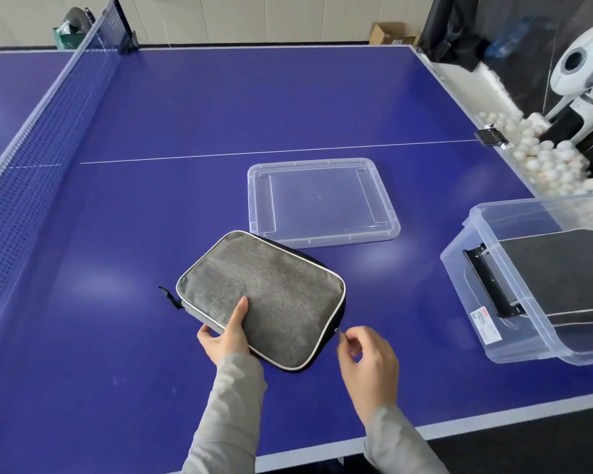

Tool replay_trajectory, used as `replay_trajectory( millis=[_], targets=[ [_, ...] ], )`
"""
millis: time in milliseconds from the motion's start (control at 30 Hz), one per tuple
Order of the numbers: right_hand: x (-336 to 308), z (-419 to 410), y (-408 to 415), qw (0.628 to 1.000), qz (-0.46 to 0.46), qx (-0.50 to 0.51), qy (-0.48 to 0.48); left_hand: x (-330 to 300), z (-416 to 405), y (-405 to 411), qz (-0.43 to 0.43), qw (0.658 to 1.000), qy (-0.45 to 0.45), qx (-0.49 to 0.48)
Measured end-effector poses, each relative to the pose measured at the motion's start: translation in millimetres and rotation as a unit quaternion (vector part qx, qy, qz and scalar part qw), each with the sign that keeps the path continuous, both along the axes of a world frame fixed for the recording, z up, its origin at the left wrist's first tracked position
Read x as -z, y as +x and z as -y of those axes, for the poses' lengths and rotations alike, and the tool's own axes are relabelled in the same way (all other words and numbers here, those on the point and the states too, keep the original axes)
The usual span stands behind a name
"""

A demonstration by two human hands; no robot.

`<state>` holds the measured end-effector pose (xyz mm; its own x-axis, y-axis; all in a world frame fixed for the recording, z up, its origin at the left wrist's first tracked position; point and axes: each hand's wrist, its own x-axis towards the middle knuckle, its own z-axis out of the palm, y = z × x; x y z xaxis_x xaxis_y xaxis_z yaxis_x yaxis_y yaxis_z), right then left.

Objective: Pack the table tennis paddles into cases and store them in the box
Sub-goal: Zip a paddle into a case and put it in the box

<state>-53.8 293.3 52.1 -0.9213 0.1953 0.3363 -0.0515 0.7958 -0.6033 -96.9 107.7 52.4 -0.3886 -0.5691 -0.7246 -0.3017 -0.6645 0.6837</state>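
Blue table tennis table (185,107) fills nearly all you see, with its net (42,131) running along the far left and a white centre line crossing behind your work. Your left hand (225,333) grips the near left corner of the grey case (264,295), thumb laid flat on the fabric top and the other fingers curled under the edge. That case lies flat on the table in front of you, its silver piping showing all round, and a black loop (167,295) sticks out at its left end. Just beyond its far corner lies the clear lid (322,200), flat on the table and almost touching the case. Your right hand (367,360) sits at the case's near right corner, thumb and forefinger pinching the small zipper pull (339,331), the remaining fingers loosely curled. Farther right stands the clear box (493,302) near the table edge, uncovered, with a black latch handle on its near end and a second grey case (558,278) already lying inside. Behind the box, off the table's right end, white balls (541,155) are heaped beside a white ball machine (582,70).
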Motion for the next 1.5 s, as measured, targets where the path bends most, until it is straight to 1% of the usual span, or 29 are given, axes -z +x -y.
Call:
replay_trajectory(
  millis=[67, 133, 333, 467, 633, 833, 933, 1033, 1133, 1267, 1400, 1500],
  targets=[
    [-2.9, -9.8, -12.6, 0.999, 0.018, 0.02, -0.035, -1.7, 4.6, 3.0, -0.009, 1.0, -0.008, 0.021],
    [-6.2, -20.6, -24.1, 0.998, 0.024, 0.02, -0.051, -3.3, 10.8, 6.3, -0.021, 0.999, -0.009, 0.046],
    [-11.5, -38.5, -47.3, 0.995, 0.049, -0.04, -0.074, -12.0, 24.4, 12.8, -0.062, 0.989, -0.019, 0.131],
    [-16.4, -39.1, -57.9, 0.992, 0.046, -0.088, -0.081, -18.6, 31.8, 12.3, -0.093, 0.976, -0.035, 0.191],
    [-24.0, -31.5, -71.7, 0.985, 0.042, -0.124, -0.113, -27.6, 37.8, 13.2, -0.142, 0.946, -0.053, 0.286],
    [-37.1, -28.0, -88.5, 0.976, 0.064, -0.111, -0.175, -34.3, 49.5, 7.2, -0.155, 0.903, -0.088, 0.39],
    [-45.2, -27.7, -97.3, 0.971, 0.081, -0.102, -0.199, -36.4, 58.4, 0.5, -0.147, 0.873, -0.112, 0.45],
    [-53.9, -29.8, -105.2, 0.961, 0.104, -0.086, -0.242, -39.9, 66.7, -5.1, -0.142, 0.843, -0.14, 0.5],
    [-61.1, -34.2, -109.2, 0.956, 0.129, -0.087, -0.25, -45.4, 73.5, -9.4, -0.134, 0.806, -0.19, 0.544],
    [-71.5, -35.9, -111.6, 0.958, 0.147, -0.113, -0.219, -54.8, 83.3, -17.8, -0.127, 0.758, -0.255, 0.587],
    [-84.4, -31.7, -113.9, 0.963, 0.15, -0.149, -0.17, -68.4, 90.5, -28.2, -0.118, 0.691, -0.319, 0.639],
    [-93.4, -23.3, -114.5, 0.965, 0.136, -0.174, -0.144, -78.1, 92.2, -35.0, -0.112, 0.642, -0.357, 0.669]
  ],
)
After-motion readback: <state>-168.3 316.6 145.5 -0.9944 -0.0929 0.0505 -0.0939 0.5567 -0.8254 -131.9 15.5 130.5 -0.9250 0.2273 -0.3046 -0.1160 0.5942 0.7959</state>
